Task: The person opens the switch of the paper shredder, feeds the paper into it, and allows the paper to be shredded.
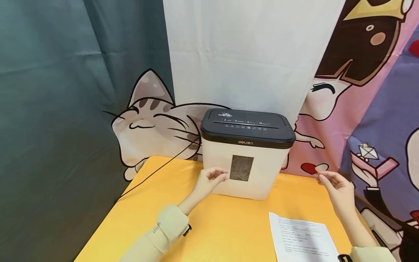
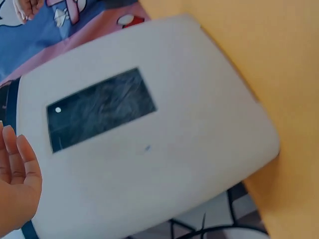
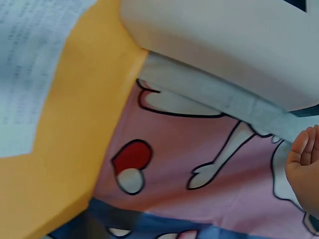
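Note:
A paper shredder [image 1: 216, 156] with a white body and dark top stands at the back of the yellow table. In front of its lower left side my left hand [image 1: 211, 180] hovers with loosely bent fingers and nothing in them. The left wrist view shows that hand [image 2: 20, 184] beside the shredder's white front [image 2: 199, 99]. Out to the right, my right hand [image 1: 338, 191] is raised, fingers relaxed and holding nothing. Below and left of it, a printed sheet of paper [image 1: 302, 238] lies on the table. Part of that paper [image 3: 30, 64] also appears in the right wrist view.
The yellow table [image 1: 222, 225] ends just behind the shredder and along its left side. A black cord [image 1: 157, 170] runs from the shredder's left over the table edge. Printed cloth with a cartoon cat [image 1: 147, 123] hangs behind.

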A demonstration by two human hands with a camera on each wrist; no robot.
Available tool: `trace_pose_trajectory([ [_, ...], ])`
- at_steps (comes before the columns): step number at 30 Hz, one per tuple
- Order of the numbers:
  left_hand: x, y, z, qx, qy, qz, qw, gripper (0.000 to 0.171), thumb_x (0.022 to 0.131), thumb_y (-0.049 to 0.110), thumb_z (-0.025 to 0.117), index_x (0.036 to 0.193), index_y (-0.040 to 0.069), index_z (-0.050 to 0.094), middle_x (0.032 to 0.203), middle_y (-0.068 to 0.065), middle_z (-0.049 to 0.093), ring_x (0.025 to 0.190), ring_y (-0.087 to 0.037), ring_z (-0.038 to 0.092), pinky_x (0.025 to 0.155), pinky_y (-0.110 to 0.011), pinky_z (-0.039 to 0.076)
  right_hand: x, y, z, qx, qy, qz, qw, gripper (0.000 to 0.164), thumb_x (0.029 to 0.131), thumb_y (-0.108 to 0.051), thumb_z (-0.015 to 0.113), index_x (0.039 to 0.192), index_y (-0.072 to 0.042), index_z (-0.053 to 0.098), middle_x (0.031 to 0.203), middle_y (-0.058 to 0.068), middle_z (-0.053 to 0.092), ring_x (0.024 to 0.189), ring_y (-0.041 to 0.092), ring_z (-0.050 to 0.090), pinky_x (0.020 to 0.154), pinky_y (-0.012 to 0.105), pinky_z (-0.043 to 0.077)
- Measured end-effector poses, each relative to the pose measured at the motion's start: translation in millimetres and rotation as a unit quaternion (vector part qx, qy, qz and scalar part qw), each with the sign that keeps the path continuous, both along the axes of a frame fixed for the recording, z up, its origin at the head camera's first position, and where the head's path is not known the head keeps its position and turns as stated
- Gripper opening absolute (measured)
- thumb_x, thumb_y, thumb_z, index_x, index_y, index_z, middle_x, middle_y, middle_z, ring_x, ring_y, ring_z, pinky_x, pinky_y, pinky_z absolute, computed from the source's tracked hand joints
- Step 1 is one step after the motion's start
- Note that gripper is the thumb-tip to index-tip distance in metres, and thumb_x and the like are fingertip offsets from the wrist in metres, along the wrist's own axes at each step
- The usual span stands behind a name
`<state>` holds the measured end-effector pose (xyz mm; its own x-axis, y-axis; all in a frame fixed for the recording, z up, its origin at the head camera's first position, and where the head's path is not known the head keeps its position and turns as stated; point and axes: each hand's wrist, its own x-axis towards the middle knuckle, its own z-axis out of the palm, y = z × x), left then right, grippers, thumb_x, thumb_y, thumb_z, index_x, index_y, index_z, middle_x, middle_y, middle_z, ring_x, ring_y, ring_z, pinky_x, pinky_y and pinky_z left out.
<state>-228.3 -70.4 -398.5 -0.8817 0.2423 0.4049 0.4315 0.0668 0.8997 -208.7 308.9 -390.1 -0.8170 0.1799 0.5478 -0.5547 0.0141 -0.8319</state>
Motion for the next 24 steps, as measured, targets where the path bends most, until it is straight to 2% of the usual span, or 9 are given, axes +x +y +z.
trace_pose_trajectory([
  [2, 2.1, 6, -9.2, -0.003, -0.001, -0.014, 0.9999, 0.021, 0.090, 0.006, 0.060, 0.102, -0.011, 0.064, 0.091, -0.028, 0.067, 0.080, -0.026, 0.067, 0.072, -0.027, 0.055, 5.6, 5, -8.5, 0.002, -0.010, -0.013, 1.000, 0.015, 0.088, 0.014, 0.052, 0.095, 0.009, 0.064, 0.083, -0.006, 0.073, 0.073, 0.003, 0.066, 0.069, 0.010, 0.051],
  [5, 11.4, 15, -16.9, 0.000, -0.014, -0.038, 0.9992, 0.021, 0.090, 0.002, 0.059, 0.103, -0.014, 0.062, 0.089, -0.031, 0.065, 0.074, -0.010, 0.065, 0.071, -0.027, 0.055, 13.0, 12, -21.2, -0.011, -0.028, -0.023, 0.999, 0.016, 0.089, 0.013, 0.052, 0.094, 0.006, 0.065, 0.082, -0.006, 0.073, 0.072, 0.003, 0.066, 0.069, 0.011, 0.051],
  [11, 28.1, 38, -49.3, 0.013, -0.042, -0.078, 0.9960, 0.020, 0.091, 0.002, 0.057, 0.105, -0.013, 0.062, 0.088, -0.033, 0.064, 0.073, -0.017, 0.066, 0.068, -0.018, 0.051, 22.3, 25, -48.7, -0.021, -0.055, -0.017, 0.998, 0.021, 0.089, 0.012, 0.051, 0.094, 0.001, 0.068, 0.082, -0.007, 0.073, 0.071, 0.002, 0.067, 0.066, 0.012, 0.051],
  [12, 28.7, 42, -58.0, 0.017, -0.043, -0.081, 0.9957, 0.021, 0.092, 0.003, 0.057, 0.105, -0.012, 0.062, 0.088, -0.033, 0.064, 0.074, -0.020, 0.066, 0.068, -0.018, 0.052, 23.8, 26, -52.5, -0.021, -0.059, -0.018, 0.998, 0.021, 0.089, 0.012, 0.052, 0.094, 0.000, 0.068, 0.081, -0.007, 0.073, 0.071, 0.001, 0.067, 0.066, 0.012, 0.051],
  [13, 29.0, 46, -65.8, 0.022, -0.048, -0.083, 0.9951, 0.021, 0.092, 0.004, 0.057, 0.105, -0.011, 0.063, 0.088, -0.033, 0.064, 0.074, -0.013, 0.065, 0.068, -0.018, 0.052, 25.6, 26, -55.7, -0.020, -0.064, -0.019, 0.998, 0.022, 0.089, 0.012, 0.052, 0.093, -0.002, 0.069, 0.081, -0.008, 0.073, 0.070, 0.001, 0.067, 0.065, 0.012, 0.051],
  [16, 34.5, 55, -78.5, 0.033, -0.066, -0.083, 0.9938, 0.021, 0.092, 0.004, 0.056, 0.105, -0.012, 0.062, 0.089, -0.034, 0.064, 0.074, -0.007, 0.064, 0.069, -0.018, 0.051, 29.8, 31, -64.6, -0.015, -0.080, -0.020, 0.996, 0.024, 0.090, 0.011, 0.052, 0.092, -0.005, 0.070, 0.080, -0.009, 0.073, 0.070, 0.000, 0.066, 0.064, 0.011, 0.051],
  [18, 37.2, 61, -86.4, 0.041, -0.077, -0.082, 0.9928, 0.022, 0.092, 0.003, 0.056, 0.107, -0.013, 0.060, 0.090, -0.035, 0.064, 0.074, -0.011, 0.065, 0.069, -0.017, 0.051, 30.8, 38, -74.2, 0.000, -0.101, -0.026, 0.995, 0.023, 0.090, 0.008, 0.053, 0.093, -0.007, 0.070, 0.080, -0.011, 0.073, 0.070, -0.001, 0.066, 0.064, 0.011, 0.050],
  [20, 39.1, 67, -94.6, 0.045, -0.101, -0.081, 0.9906, 0.024, 0.091, 0.003, 0.057, 0.109, -0.013, 0.060, 0.091, -0.035, 0.063, 0.074, -0.009, 0.064, 0.068, -0.016, 0.051, 28.1, 52, -90.5, 0.028, -0.137, -0.036, 0.990, 0.019, 0.091, 0.003, 0.055, 0.095, -0.008, 0.070, 0.081, -0.013, 0.072, 0.070, -0.001, 0.066, 0.063, 0.012, 0.051],
  [24, 43.1, 76, -111.4, 0.054, -0.157, -0.084, 0.9826, 0.026, 0.091, 0.004, 0.058, 0.113, -0.010, 0.059, 0.094, -0.037, 0.062, 0.071, 0.001, 0.060, 0.066, -0.014, 0.050, 15.5, 100, -150.1, 0.052, -0.214, -0.054, 0.974, 0.013, 0.092, -0.009, 0.060, 0.097, -0.011, 0.071, 0.081, -0.015, 0.071, 0.070, 0.001, 0.066, 0.059, 0.016, 0.052],
])
